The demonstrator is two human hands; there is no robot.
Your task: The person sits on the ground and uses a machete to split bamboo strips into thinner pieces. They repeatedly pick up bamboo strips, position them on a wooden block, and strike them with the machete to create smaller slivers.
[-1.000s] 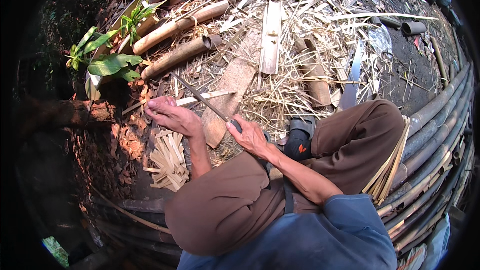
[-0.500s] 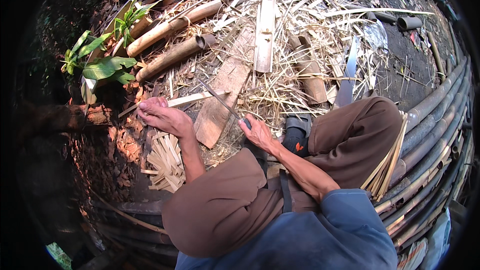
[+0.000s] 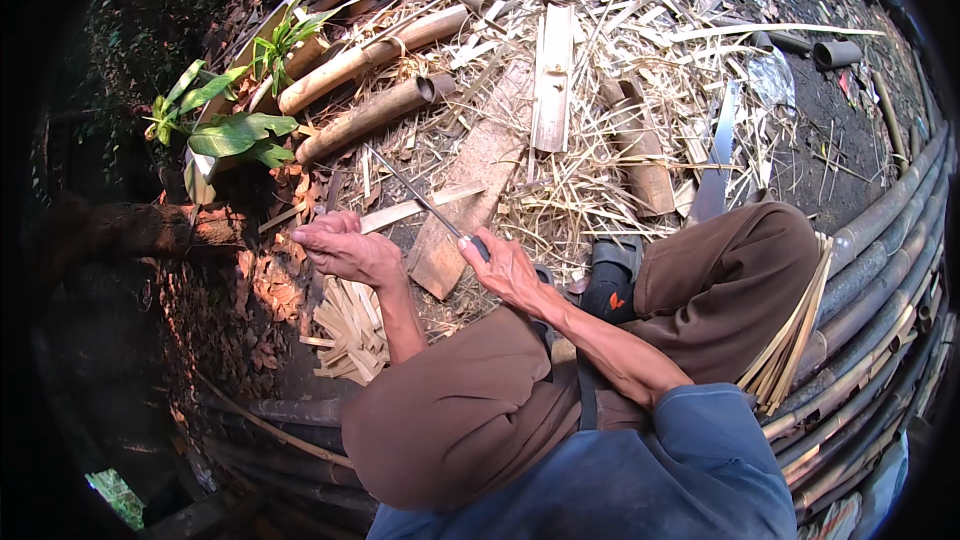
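Note:
My left hand [image 3: 352, 252] is closed on a pale, flat bamboo strip [image 3: 425, 206], whose far end lies over a flat wooden board [image 3: 478, 182] on the ground. In my right hand [image 3: 512, 272] is a knife [image 3: 425, 202] with a dark handle and a long, thin blade. The blade points up and to the left, crossing the strip between my hands; whether it cuts into the strip is hard to tell. Below my left wrist lies a pile of short split bamboo strips [image 3: 350, 332].
Beyond the board are a split bamboo half [image 3: 552, 80], bamboo tubes [image 3: 365, 120] and scattered shavings. A handsaw blade [image 3: 716, 155] rests near my right knee. Long bamboo poles [image 3: 850, 310] and a bundle of thin slats [image 3: 795, 335] line the right side. Leafy plants [image 3: 230, 130] stand left.
My right hand and the knife have shifted left along the strip, closer to my left hand. The whole view has also moved slightly.

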